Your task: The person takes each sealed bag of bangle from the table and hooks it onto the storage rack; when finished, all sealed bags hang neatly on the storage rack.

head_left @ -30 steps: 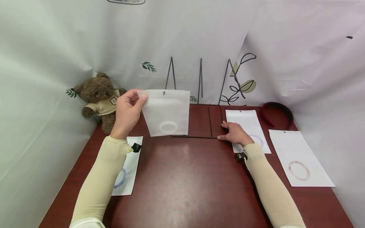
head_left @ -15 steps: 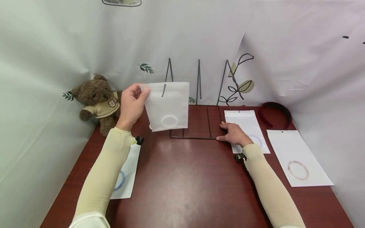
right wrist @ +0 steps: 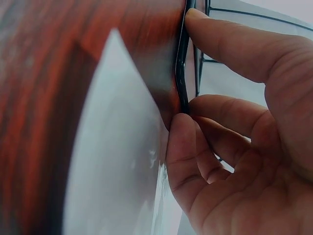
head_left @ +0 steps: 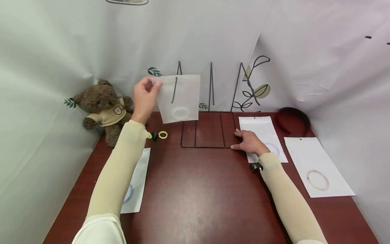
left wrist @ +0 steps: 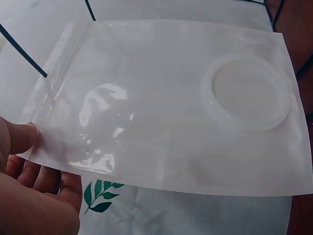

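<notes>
My left hand (head_left: 145, 101) pinches the upper left corner of a translucent flat zip bag (head_left: 186, 93) with a white ring (left wrist: 210, 110) inside. The bag hangs at the left hook of a black wire display rack (head_left: 210, 147); the hook's tip shows in front of it, and its hole is hard to see. My right hand (head_left: 250, 142) grips the rack's right front base corner. In the right wrist view, the thumb (right wrist: 225, 41) and fingers lie about the black wire. The rack's middle and right hooks carry nothing.
White bags with rings lie on the table: a blue-ring bag (head_left: 141, 176) left, a lavender-ring bag (head_left: 256, 125) under my right hand, a pink-ring bag (head_left: 317, 159) right. A yellow ring (head_left: 163, 137), teddy bear (head_left: 102, 105) and dark red headband (head_left: 292, 110) are farther back.
My left hand has lifted the bag upward and farther back along the left hook, so more of the hook sticks out in front. The yellow ring came into view. My right hand stayed at the rack.
</notes>
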Motion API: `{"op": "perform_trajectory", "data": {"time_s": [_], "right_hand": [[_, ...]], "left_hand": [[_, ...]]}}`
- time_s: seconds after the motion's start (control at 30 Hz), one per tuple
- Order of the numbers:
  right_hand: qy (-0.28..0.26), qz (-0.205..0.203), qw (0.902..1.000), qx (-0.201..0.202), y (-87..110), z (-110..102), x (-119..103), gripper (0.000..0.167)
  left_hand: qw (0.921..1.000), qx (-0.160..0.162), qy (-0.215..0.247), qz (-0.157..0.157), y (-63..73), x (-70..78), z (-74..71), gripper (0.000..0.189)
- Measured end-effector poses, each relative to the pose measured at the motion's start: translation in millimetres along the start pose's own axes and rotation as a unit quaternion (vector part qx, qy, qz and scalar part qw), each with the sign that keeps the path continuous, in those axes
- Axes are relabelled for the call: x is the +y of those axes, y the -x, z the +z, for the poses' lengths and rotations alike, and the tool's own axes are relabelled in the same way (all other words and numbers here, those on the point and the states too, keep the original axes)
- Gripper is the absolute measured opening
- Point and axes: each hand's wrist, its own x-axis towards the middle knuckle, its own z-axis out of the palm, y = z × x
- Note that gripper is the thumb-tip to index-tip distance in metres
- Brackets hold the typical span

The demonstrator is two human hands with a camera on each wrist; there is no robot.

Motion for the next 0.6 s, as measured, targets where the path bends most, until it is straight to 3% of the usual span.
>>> {"op": "perform_trajectory", "data": {"time_s": [0.33,0.6], "right_hand": [[0.006,0.0,1.0,0.0,-3.9,-2,-1,0.084],[0.001,0.007,1.0,-0.006,-1.9,-1,1,0.084]], "left_hand": [[0.9996,0.025,-0.007,-0.012,-20.8,-1.8,13.2,0.015],[0.9991,0.028,-0.029,-0.013,-27.4,-6.7,21.3,0.018]]}}
